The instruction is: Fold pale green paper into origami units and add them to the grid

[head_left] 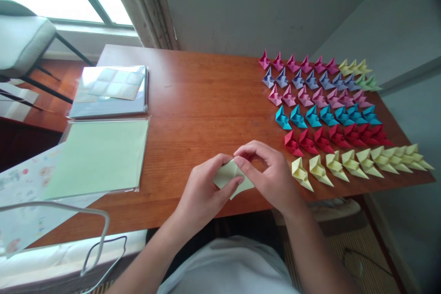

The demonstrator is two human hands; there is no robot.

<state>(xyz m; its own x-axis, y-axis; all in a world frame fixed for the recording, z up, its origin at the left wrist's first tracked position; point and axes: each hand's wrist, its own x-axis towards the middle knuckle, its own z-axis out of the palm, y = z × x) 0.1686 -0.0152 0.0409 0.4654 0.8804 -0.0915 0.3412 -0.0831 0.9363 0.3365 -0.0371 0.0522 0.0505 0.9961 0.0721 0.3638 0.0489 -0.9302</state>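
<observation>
Both my hands hold one partly folded sheet of pale green origami paper (225,173) just above the front edge of the table. My left hand (206,188) grips its left side, with the thumb lying across the front face. At the upper right corner my right hand (265,170) pinches the paper between thumb and fingertips. Part of the sheet is hidden behind my fingers. To the right stand rows of folded paper figures, the nearest being pale yellow ones (299,172), then red ones (292,142) and blue ones (283,118).
A pack of light green paper (99,158) lies at the left of the wooden table (200,101). Behind it is another wrapped pack (106,108) with a patterned card on top. A white cable (105,225) loops at the front left. A chair (27,41) stands beyond.
</observation>
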